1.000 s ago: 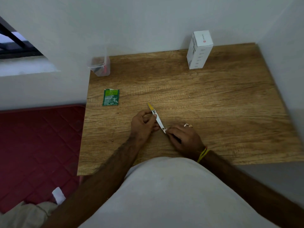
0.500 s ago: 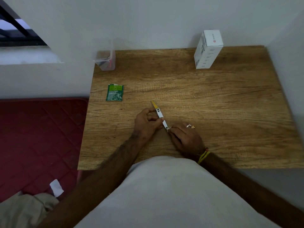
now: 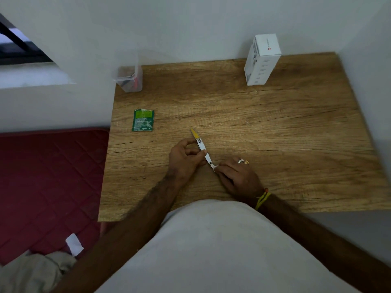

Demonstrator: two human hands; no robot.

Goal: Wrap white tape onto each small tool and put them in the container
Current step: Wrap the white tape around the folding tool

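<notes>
Holding small tool (image 3: 203, 149) as before, hands (image 3: 186, 160) unmoved

We seem to be in a plain room of a home. A wood-grain surface (image 3: 275, 127) sits pushed into a corner of bare white walls (image 3: 190, 26), with a dark red quilted mattress (image 3: 48, 182) just beside it and crumpled cloth (image 3: 31, 273) lying on it. A window (image 3: 19, 47) opens at the left, and a torn green sachet (image 3: 142, 120) and a white box (image 3: 262, 60) sit out.
</notes>
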